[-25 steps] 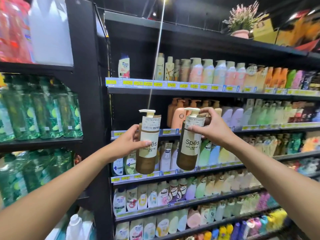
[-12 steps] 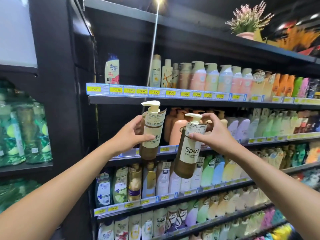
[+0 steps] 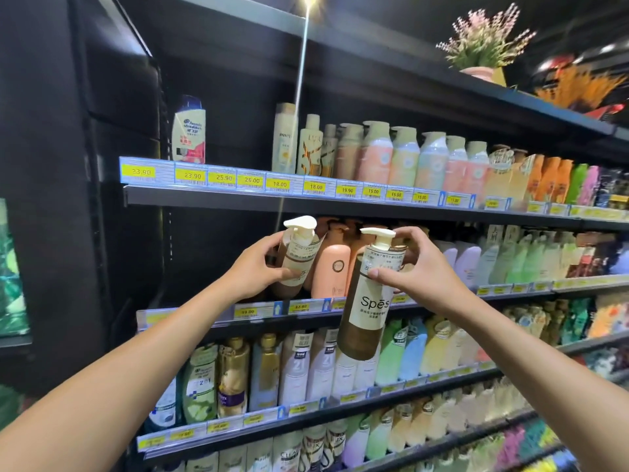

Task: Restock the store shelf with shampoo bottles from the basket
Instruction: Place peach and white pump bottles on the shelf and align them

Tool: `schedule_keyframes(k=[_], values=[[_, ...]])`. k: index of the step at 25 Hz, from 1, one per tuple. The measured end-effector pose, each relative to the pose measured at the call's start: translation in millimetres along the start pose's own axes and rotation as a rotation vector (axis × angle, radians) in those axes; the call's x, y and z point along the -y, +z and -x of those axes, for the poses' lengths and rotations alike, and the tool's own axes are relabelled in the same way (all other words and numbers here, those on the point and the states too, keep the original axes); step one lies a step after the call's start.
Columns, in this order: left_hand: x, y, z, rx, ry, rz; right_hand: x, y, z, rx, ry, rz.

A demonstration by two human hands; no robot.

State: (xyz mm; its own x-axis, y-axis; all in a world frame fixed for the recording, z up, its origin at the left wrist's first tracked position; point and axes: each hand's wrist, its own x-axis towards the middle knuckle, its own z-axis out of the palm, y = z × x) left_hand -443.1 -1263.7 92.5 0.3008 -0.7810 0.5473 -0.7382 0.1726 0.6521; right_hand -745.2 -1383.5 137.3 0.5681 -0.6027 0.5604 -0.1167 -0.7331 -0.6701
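Observation:
I hold two brown Spes pump shampoo bottles. My left hand (image 3: 255, 267) grips the first bottle (image 3: 296, 257) around its upper body; the bottle tilts right, its base at the left end of the second shelf (image 3: 190, 316), beside a peach bottle (image 3: 332, 267). My right hand (image 3: 415, 267) pinches the second Spes bottle (image 3: 366, 301) near its neck. That bottle hangs tilted in front of the shelf edge, its base over the row below. No basket is in view.
The top shelf (image 3: 238, 199) carries a Head & Shoulders bottle (image 3: 189, 131) and a row of pastel bottles to the right. Lower shelves are packed with bottles. A dark upright post (image 3: 85, 199) bounds the left side. A potted plant (image 3: 483, 46) sits on top.
Both hands have risen and moved forward toward the second shelf. The left bottle has gone from in front of the shelf edge onto its left end, tilting right.

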Motion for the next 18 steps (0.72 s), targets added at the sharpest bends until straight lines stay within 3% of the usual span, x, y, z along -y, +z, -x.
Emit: schedule_keyframes(k=[5, 10, 14, 18], values=[[21, 15, -15, -0.002, -0.089, -0.043, -7, -6, -5, 0.008, -0.029, 0.022], [42, 19, -30, -0.005, -0.312, 0.025, -11, -6, -10, 0.001, -0.046, 0.043], [49, 19, -44, 0.014, -0.471, -0.049, -17, -4, -15, 0.005, -0.047, 0.038], [52, 24, -47, 0.034, -0.526, -0.019, -19, 1, -16, 0.013, -0.04, 0.042]])
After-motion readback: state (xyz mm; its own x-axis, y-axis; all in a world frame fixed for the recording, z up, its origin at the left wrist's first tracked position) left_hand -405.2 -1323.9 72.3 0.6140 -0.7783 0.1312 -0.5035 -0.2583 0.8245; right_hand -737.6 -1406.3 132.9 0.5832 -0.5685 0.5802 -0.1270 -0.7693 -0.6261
